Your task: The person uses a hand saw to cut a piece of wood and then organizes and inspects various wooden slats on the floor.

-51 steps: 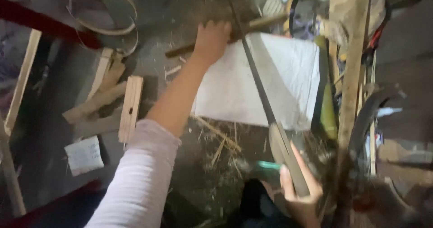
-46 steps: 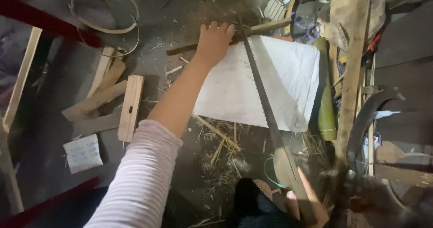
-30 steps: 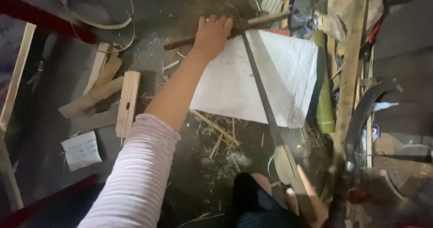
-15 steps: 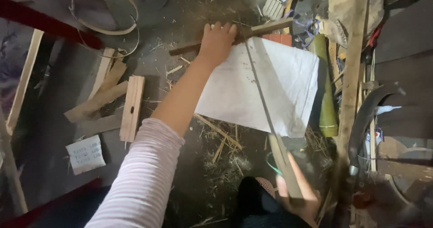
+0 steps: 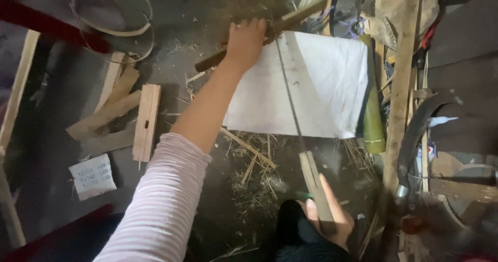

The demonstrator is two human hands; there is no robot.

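Nearest, at six o'clock, the right hand (image 5: 328,220) wraps the wooden handle of a saw (image 5: 293,117), its blade running up toward twelve. Past it the blade lies over a white sheet (image 5: 321,86) on the dirt floor (image 5: 207,86). Farther, at twelve, the left hand (image 5: 245,43) clamps down on a stick (image 5: 270,31) where the saw's tip meets it. By my reckoning the cut is under way: the stick looks whole, so sawing remains. Wood offcuts (image 5: 124,117) lie at nine.

Pink-white striped sleeve (image 5: 155,205) — dark right cuff (image 5: 293,225).
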